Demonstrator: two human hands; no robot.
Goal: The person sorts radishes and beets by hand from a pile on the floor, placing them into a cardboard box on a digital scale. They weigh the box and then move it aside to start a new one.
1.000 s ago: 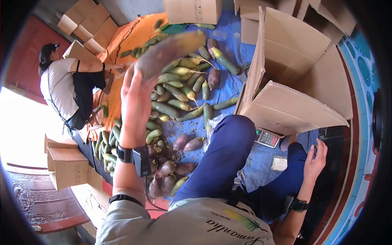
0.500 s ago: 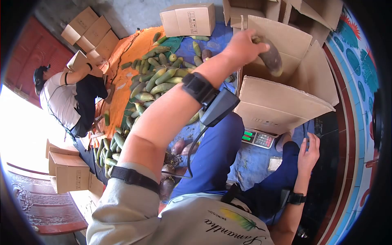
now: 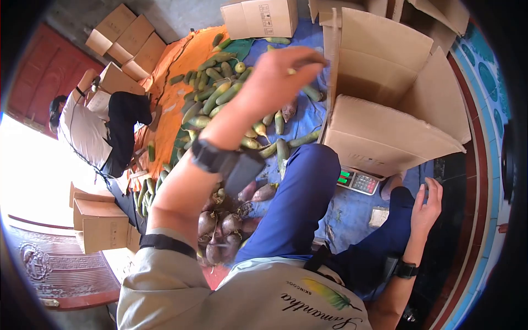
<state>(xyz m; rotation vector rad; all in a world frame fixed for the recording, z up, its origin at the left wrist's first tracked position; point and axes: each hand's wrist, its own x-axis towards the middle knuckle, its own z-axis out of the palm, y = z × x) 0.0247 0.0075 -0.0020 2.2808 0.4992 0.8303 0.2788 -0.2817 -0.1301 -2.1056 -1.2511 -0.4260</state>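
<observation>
My left hand (image 3: pixel 278 77), smeared by motion, is in the air above the pile of green radishes (image 3: pixel 223 93), left of an open cardboard box (image 3: pixel 385 129). Its thumb and fingers look apart, with no radish visible in them. The box stands upright on a digital scale (image 3: pixel 357 181) with a lit green display; its bottom is hidden from me. Several round purple radishes (image 3: pixel 223 225) lie by my left thigh. My right hand (image 3: pixel 426 209) rests near my right knee, fingers stretched out and holding nothing.
A person (image 3: pixel 88 126) in a white shirt crouches at the left, beside cardboard boxes (image 3: pixel 129 47). Another closed box (image 3: pixel 261 19) stands at the back. Orange sheeting (image 3: pixel 170 71) and a blue tarp (image 3: pixel 344 214) cover the floor. A carved wooden piece (image 3: pixel 66 269) is at lower left.
My left hand has moved left, out from over the box; the dark radish it held there is no longer visible. My right hand stays by the knee. The crouching person has leaned forward.
</observation>
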